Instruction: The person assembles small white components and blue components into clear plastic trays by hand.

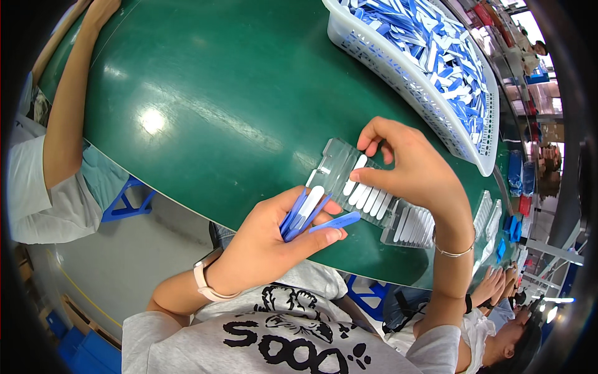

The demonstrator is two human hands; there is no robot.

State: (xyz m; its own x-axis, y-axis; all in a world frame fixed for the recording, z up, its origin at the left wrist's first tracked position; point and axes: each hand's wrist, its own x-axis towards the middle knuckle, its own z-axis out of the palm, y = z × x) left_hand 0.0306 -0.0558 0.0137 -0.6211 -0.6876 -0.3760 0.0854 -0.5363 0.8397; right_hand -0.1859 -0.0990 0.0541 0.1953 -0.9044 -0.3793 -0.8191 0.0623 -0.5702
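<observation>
My left hand (274, 237) holds a small bunch of blue and white flat sticks (306, 212), fanned out between thumb and fingers. A clear plastic slotted tray (339, 159) lies on the green table (212, 106), with several white sticks lying side by side in its slots. My right hand (414, 171) rests on the tray, its fingertips pressing a white stick (355, 174) into a slot near the tray's left end. The tray's right part (414, 227) shows beyond my right wrist.
A white plastic basket (398, 81) full of blue and white sticks stands at the back right. Another person's arm (65, 106) lies along the table's left edge. More clear trays (489, 215) sit to the right, near another person's hands (492, 283).
</observation>
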